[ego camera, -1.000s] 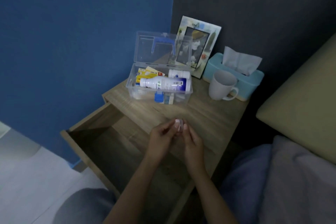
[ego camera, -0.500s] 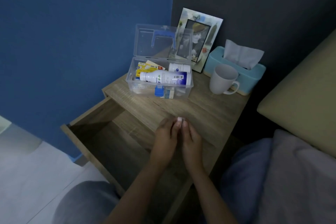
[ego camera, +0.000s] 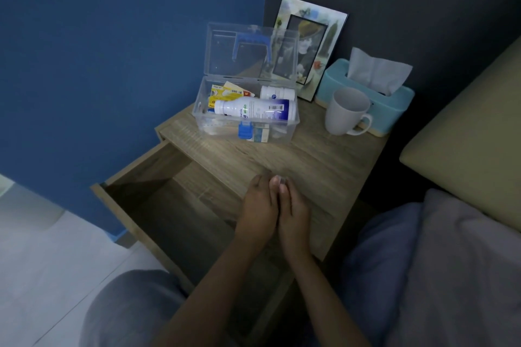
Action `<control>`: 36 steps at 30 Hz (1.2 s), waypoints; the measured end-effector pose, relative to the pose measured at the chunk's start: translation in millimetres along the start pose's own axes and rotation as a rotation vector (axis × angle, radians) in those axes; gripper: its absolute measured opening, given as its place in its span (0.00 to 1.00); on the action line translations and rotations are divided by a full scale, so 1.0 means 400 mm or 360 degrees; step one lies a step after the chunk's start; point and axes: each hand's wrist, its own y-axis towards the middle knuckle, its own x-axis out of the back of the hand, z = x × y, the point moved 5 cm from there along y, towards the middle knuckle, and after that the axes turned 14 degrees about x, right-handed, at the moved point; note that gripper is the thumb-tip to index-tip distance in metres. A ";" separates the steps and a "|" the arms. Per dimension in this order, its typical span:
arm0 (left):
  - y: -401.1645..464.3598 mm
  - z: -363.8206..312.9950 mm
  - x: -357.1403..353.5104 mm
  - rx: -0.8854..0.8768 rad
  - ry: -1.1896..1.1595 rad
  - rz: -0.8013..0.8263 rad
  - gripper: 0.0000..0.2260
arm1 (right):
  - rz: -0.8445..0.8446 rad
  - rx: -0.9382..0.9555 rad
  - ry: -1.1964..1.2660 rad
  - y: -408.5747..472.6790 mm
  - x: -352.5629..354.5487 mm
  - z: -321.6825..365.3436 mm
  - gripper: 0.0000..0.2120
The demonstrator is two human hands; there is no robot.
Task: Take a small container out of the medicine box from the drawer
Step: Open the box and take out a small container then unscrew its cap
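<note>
The clear medicine box (ego camera: 293,124) stands open on the wooden nightstand (ego camera: 324,166), lid up, with a blue latch at its front. Inside lie a large white bottle (ego camera: 253,110), a smaller white bottle (ego camera: 276,92) and yellow packets (ego camera: 225,92). My left hand (ego camera: 258,211) and my right hand (ego camera: 293,211) are pressed together over the nightstand's front edge. Between their fingertips sits a small whitish container (ego camera: 279,181), mostly hidden. The drawer (ego camera: 158,205) below is pulled out and looks empty.
A white mug (ego camera: 345,111) and a teal tissue box (ego camera: 394,104) stand at the right back of the nightstand, a picture frame (ego camera: 313,45) leans on the dark wall. A bed with grey bedding (ego camera: 465,262) lies to the right. My knee is at the bottom left.
My hands have closed together around the small container and drawn slightly toward me. The view has tilted a little; the box stays put.
</note>
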 end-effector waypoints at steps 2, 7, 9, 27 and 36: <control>0.004 0.007 0.002 0.0027 -0.0051 0.0042 0.17 | 0.0021 -0.0029 0.0050 0.001 0.003 -0.004 0.17; 0.006 0.017 0.011 0.0143 -0.0171 0.0035 0.19 | -0.0046 -0.0132 0.0277 0.008 0.026 -0.002 0.16; 0.005 0.009 0.015 0.0031 -0.0140 0.0021 0.15 | -0.0060 -0.0152 0.0325 0.010 0.029 0.002 0.15; -0.001 -0.013 0.023 -0.0145 -0.0290 0.0108 0.12 | -0.0066 -0.0082 0.0366 0.013 0.020 -0.022 0.15; -0.007 -0.017 0.023 -0.0078 -0.0537 0.0281 0.19 | -0.0059 -0.0067 0.0375 0.014 0.019 -0.021 0.15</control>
